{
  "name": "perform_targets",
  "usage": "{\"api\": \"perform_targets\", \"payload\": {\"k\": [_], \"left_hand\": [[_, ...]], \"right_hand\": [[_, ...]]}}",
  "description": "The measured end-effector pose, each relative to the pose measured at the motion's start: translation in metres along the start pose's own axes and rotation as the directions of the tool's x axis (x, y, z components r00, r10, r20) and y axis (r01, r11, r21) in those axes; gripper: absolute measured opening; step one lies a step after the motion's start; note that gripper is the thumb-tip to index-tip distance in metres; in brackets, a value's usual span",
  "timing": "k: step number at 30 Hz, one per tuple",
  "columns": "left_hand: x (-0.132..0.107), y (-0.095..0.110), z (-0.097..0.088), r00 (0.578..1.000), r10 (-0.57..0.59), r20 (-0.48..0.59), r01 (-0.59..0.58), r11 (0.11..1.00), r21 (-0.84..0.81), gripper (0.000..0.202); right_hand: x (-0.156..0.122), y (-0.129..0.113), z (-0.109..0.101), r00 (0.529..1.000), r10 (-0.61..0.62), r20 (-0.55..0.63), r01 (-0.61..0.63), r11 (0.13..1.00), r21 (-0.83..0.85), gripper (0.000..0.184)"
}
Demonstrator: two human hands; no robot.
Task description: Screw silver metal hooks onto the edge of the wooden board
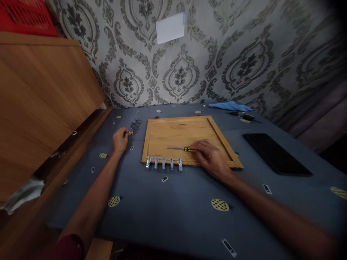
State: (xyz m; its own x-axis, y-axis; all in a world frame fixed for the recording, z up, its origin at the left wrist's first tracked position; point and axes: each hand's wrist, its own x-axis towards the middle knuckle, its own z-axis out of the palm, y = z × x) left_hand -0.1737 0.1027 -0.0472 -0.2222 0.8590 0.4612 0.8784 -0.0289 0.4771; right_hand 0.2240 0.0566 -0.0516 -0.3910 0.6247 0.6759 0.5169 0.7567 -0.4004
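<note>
My right hand (210, 156) is closed around the handle of a yellow-and-black screwdriver (177, 148), its shaft pointing left over a framed wooden board (173, 135). A metal hook rack (164, 162) with several silver hooks lies along the board's near left edge. To the left of the board, my left hand (120, 140) rests with its fingertips pinched together at the cloth. What that pinch holds, if anything, is too small to make out. Just beyond those fingertips sit small dark metal pieces (136, 124), their kind unclear.
A patterned blue cloth (173, 213) covers the table. At the right lie a black tablet-like slab (276, 153), keys (245, 116) and a blue rag (230, 105). A wooden cabinet (46, 94) bounds the left side, with a red basket (27, 18) on top. The patterned wall stands behind.
</note>
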Motion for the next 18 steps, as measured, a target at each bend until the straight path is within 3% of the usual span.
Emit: {"api": "perform_targets", "payload": {"k": [3, 6, 12, 18], "left_hand": [[0.0, 0.004, -0.003, 0.999, 0.001, -0.05, -0.002, 1.0, -0.02, 0.036], [-0.002, 0.01, -0.007, 0.994, -0.012, -0.105, 0.005, 0.997, -0.075, 0.016], [-0.01, 0.038, -0.019, 0.982, -0.056, -0.181, 0.001, 0.956, -0.294, 0.007], [-0.022, 0.093, -0.025, 0.993, -0.092, -0.073, 0.04, 0.847, -0.529, 0.019]], "right_hand": [[0.001, 0.0, 0.001, 1.0, -0.004, -0.015, 0.005, 1.0, 0.019, 0.024], [0.0, -0.002, 0.0, 1.0, -0.007, -0.031, 0.008, 0.999, 0.034, 0.026], [-0.003, -0.009, -0.002, 0.999, 0.017, -0.028, -0.017, 1.0, -0.005, 0.026], [-0.006, -0.01, -0.002, 0.999, -0.025, -0.029, 0.024, 0.999, -0.021, 0.018]]}}
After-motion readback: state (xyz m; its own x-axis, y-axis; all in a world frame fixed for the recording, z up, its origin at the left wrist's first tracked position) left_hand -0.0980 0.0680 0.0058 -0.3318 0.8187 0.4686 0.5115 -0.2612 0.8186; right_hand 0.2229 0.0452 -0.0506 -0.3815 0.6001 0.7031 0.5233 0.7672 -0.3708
